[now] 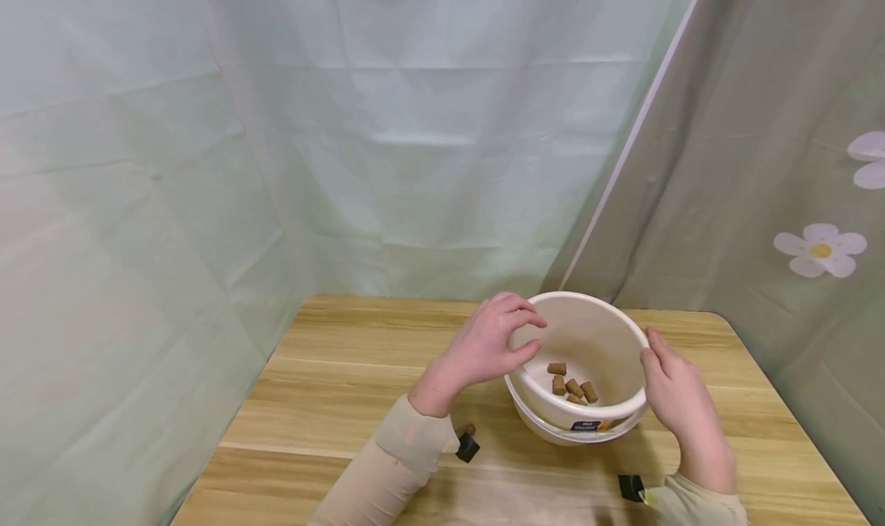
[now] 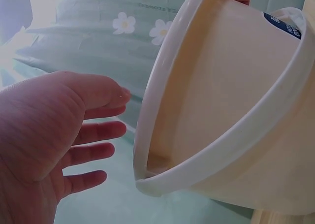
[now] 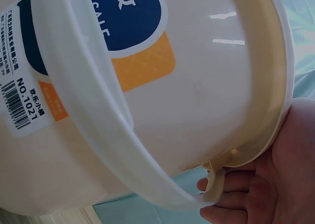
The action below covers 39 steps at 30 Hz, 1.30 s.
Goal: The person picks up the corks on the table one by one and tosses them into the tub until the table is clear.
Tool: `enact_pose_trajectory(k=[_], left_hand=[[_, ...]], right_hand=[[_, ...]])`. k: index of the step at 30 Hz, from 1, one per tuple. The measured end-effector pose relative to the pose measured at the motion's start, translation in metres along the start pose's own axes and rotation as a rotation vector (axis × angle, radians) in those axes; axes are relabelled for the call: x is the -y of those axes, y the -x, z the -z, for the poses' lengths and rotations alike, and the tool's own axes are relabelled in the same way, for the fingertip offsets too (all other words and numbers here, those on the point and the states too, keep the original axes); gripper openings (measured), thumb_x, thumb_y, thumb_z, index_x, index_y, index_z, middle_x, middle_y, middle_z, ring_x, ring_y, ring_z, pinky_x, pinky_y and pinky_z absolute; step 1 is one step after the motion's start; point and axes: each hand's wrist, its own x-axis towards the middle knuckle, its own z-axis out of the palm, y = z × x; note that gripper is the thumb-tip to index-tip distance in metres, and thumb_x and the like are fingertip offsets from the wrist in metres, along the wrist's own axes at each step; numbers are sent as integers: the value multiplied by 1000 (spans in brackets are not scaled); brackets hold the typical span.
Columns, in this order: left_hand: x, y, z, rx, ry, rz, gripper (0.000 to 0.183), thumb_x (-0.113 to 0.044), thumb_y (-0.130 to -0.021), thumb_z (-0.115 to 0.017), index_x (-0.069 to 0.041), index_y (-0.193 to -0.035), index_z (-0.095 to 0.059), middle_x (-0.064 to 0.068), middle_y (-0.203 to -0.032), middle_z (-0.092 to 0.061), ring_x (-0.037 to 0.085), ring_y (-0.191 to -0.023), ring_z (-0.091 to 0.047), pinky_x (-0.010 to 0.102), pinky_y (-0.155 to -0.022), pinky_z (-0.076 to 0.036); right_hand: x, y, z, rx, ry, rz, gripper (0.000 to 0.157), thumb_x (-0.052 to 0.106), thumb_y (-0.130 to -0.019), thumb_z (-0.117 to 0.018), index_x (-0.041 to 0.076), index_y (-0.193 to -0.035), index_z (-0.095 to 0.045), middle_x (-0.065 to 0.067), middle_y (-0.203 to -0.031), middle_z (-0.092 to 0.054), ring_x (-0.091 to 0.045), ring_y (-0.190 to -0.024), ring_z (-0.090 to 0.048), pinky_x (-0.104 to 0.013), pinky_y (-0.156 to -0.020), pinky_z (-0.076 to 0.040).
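Note:
A cream plastic bucket stands at the right of the wooden table, with several brown corks at its bottom. Its white handle hangs down along the labelled side. My right hand grips the bucket's right rim, thumb at the edge and fingers on the outside, near the handle's hinge. At the opposite side, my left hand is raised beside the left rim, fingers spread and loosely bent. The left wrist view shows a gap between that hand and the bucket, with nothing held.
A brown piece, probably a cork, lies on the wooden table near the left sleeve, partly hidden by a small black block at the wrist. Another black block is by the right sleeve. Curtains hang behind the table.

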Motion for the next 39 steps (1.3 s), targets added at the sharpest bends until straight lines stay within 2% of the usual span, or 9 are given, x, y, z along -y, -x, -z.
enact_pose_trajectory(k=[13,25,39], left_hand=[[6,10,3,-21,16,24,19,-21,-94,-84,-14,-112,-80,-1,-117,-72,21,-120,-61,37,-105,-50],[11,27,8,-109,64,-5,20,-14,-91,-86,-10,-109,-79,2,-113,-74,23,-116,-64,37,-104,-52],[17,57,15,-111,100,80,21,-16,-94,-83,-9,-113,-80,1,-116,-73,21,-118,-63,37,-107,-51]], right_hand=[[0,0,2,9,-7,-4,63,36,-117,-27,-9,-162,-33,-36,-163,-33,-60,-147,-33,-75,-116,-28],[1,0,1,15,-8,1,64,37,-117,-27,-9,-162,-33,-36,-163,-32,-61,-147,-33,-75,-117,-28],[1,0,1,23,-2,-11,64,37,-117,-25,-9,-162,-32,-35,-163,-32,-62,-146,-34,-77,-114,-29]])
